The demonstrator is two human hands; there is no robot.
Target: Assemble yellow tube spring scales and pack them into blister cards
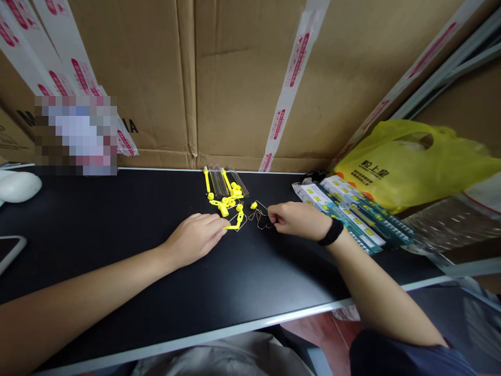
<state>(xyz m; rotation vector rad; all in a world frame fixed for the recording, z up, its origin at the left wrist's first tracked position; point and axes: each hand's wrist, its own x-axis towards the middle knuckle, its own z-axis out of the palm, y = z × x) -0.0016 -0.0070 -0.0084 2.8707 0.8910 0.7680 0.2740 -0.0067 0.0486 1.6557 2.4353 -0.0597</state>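
Observation:
My left hand [199,236] rests low over the black tabletop, its fingers closed on one end of a bent yellow plastic piece [237,223]. To its right, my right hand [298,219], with a black band at the wrist, pinches a thin bent metal wire [258,215] that reaches toward a small yellow plastic bit [254,205]. Between and beyond the hands lies a loose cluster of small yellow plastic parts [224,209]. Clear tubes [238,181] and yellow rods [207,181] lie side by side behind them. My fingertips are partly hidden.
Printed teal-and-white packages [352,222] lie at the right, beside a yellow plastic bag [395,162] and a clear bottle [442,224]. A large taped cardboard box [242,78] forms the back wall. A white rounded object [19,187] and a phone [10,250] are at the left.

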